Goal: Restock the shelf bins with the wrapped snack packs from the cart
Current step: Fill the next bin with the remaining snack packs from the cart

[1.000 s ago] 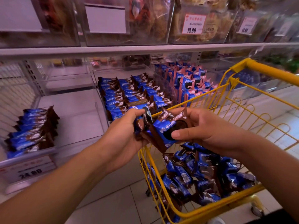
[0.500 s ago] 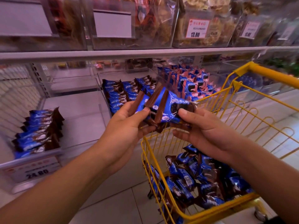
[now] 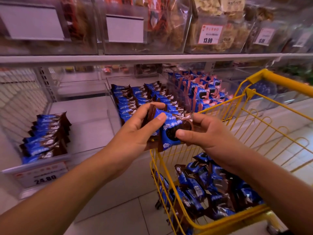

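**A shop aisle with snack shelves**

This was a shop. Clear shelf bins held rows of wrapped snack packs, printed price tags reading 13.80 and 24.80 hung on the bin fronts, and a yellow wire cart stood on a tiled floor.

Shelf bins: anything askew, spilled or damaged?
Nothing spilled or torn. The middle bin holds neat rows of packs; the left bin has one short row at its front. Packs in the cart lie jumbled, which is normal for loose stock.
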Available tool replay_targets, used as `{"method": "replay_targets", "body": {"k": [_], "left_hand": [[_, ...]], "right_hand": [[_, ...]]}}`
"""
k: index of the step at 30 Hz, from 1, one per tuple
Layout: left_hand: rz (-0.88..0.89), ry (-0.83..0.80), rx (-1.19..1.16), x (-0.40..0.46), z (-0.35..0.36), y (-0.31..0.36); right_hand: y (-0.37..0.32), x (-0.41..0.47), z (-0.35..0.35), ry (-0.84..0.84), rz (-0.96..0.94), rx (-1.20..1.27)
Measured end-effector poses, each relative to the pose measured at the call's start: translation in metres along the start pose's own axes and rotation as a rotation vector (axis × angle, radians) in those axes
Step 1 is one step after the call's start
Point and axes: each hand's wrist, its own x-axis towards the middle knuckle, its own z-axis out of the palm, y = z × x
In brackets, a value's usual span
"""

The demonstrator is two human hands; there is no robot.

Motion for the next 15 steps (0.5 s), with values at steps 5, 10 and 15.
{"method": "replay_targets", "body": {"k": [5,10,15], "left_hand": [[0.123,0.081,0.113,-0.001,-0.026,0.028],[0.198,0.235,0.164,-0.017,-0.088,0.067],[0.213,0.393,0.548,-0.038,-0.147,0.069]], "right_hand": [[-0.014,0.026,0.03,0.026,-0.053,0.011],[-0.047,0.083,0.099,-0.126,-0.179,-0.013],[-0.045,0.128,0.16,-0.273,-0.191,-0.101]]}}
